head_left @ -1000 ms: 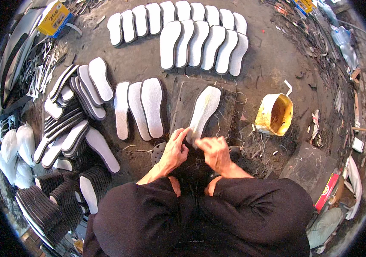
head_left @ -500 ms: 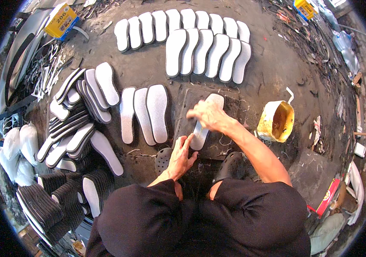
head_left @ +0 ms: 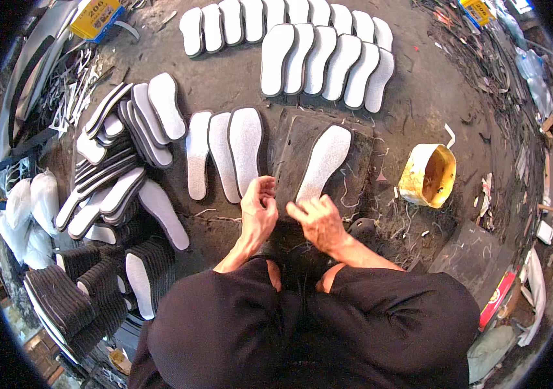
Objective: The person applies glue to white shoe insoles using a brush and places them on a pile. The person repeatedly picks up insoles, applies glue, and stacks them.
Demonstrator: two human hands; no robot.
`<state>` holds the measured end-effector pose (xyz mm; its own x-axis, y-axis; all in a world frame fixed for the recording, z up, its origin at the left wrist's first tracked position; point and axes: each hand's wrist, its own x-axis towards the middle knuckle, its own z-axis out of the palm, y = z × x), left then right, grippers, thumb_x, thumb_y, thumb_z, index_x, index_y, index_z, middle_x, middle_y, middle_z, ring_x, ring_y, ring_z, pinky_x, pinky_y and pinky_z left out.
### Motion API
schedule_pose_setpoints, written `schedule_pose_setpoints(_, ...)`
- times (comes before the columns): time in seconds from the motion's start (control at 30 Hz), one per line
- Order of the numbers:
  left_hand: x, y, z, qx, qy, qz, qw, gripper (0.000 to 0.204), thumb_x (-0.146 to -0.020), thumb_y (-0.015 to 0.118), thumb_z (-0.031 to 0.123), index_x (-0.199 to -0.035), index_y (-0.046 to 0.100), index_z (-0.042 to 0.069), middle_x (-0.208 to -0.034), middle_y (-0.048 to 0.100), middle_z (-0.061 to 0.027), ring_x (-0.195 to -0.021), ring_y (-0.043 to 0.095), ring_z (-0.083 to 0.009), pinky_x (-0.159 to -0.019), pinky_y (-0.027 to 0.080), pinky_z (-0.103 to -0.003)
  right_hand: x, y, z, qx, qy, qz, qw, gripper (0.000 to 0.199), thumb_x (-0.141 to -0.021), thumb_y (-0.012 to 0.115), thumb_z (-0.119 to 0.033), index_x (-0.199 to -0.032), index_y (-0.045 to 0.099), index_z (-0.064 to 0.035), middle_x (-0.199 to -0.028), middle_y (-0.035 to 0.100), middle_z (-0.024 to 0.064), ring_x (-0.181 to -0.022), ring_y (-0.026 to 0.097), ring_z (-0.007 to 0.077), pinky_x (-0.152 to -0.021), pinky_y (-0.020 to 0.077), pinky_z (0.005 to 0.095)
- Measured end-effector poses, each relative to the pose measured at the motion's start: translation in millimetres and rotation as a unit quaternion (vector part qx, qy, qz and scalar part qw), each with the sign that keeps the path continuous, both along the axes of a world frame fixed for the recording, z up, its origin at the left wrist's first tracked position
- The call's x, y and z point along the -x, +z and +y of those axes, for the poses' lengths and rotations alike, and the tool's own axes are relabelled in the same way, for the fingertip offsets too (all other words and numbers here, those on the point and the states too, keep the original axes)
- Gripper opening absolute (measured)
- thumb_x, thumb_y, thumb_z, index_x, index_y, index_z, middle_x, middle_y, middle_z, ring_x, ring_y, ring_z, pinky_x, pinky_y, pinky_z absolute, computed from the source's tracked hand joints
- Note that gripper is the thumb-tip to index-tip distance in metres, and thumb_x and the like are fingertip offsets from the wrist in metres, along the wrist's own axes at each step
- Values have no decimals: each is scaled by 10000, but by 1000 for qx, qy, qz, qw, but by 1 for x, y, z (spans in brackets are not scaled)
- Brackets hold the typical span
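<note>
- The left hand pinches the near left edge of a dark mat on the floor.
- The right hand, fingers curled, touches the heel of a white insole lying on that mat.
- A yellow pot stands at three o'clock; a trio of insoles lies at nine o'clock.

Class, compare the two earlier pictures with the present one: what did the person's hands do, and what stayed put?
The right hand, which half a second ago reached up over the white insole on the dark mat, has drawn back to its near end. The left hand stayed at the mat's near edge. The insole, the rows of insoles and the yellow tub have not moved.
</note>
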<state>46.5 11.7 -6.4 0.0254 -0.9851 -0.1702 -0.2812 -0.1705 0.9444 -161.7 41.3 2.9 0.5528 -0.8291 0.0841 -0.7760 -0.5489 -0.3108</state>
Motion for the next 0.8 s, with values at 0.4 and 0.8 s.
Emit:
schedule_pose_setpoints(0.4,57,-4,10,65,-174,-166,968,1132,-785,960,201,-1729,350,62,-1507,493,-281,-1397,496,-477,-1214,447,-542,209,96,-16,179,-486,-21,855,389,-1164,579,-247,-1482,683,-49,-1397,740,199,-1285,695,379,-1074,516,506)
schedule_pose_setpoints(0.8,-11,-43,-265,151,85,-189,966,1092,-818,981,269,-1684,365,19,-1576,538,-275,-1473,490,-450,-1270,399,-540,196,129,56,31,-496,110,861,346,-1149,579,-195,-1437,683,-33,-1264,762,183,-1183,696,388,-1035,452,505)
